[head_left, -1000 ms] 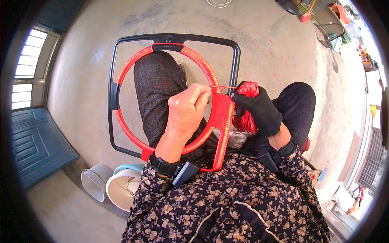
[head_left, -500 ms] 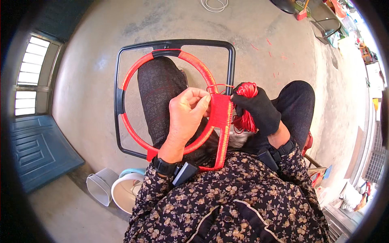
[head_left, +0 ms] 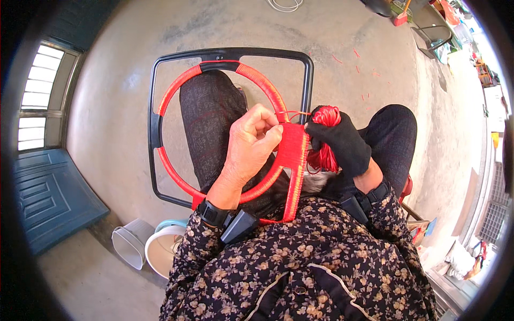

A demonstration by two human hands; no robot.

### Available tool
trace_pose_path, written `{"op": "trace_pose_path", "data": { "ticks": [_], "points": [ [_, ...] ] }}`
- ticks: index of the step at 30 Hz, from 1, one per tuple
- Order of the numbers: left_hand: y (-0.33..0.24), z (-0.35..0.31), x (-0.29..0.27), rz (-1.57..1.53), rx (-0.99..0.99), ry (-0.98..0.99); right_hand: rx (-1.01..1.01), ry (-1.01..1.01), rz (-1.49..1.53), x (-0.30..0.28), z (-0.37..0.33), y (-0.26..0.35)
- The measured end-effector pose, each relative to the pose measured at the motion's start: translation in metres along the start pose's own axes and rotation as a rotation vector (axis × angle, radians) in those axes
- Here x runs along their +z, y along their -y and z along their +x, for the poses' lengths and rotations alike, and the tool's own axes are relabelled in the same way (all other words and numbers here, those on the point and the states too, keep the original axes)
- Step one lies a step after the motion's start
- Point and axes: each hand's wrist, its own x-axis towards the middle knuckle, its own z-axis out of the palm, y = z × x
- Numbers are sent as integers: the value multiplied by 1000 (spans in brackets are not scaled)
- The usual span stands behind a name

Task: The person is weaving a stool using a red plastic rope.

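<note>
A black metal frame (head_left: 152,96), squarish with an inner ring, rests across my lap. Glossy red cord is wrapped around most of the ring (head_left: 262,84) and covers a flat panel (head_left: 292,147) on its right side. My left hand (head_left: 249,142), bare, is closed at the panel's upper left edge, thumb and fingers pinching a loose strand of red cord (head_left: 284,113). That strand crosses above the panel toward the right. In a black glove, my right hand (head_left: 347,143) is wrapped round a bundle of red cord (head_left: 325,117), against the frame's right bar.
Two pale buckets (head_left: 128,246) (head_left: 160,249) stand on the floor at lower left, below a blue panelled door (head_left: 56,184). Red cord scraps (head_left: 357,68) lie beyond my right knee. A folding chair (head_left: 433,40) and a broom (head_left: 401,17) are at far right.
My left hand has moved slightly up and to the left, away from the panel's edge, and the loose strand is drawn with it. My right hand keeps its grip on the bundle.
</note>
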Motion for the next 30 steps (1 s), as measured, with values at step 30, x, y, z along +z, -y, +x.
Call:
{"op": "trace_pose_path", "data": {
  "ticks": [30],
  "points": [
    [-1, -12, 5, -271, -190, -234, -326, -723, 398, -233, -47, 5]
  ]
}}
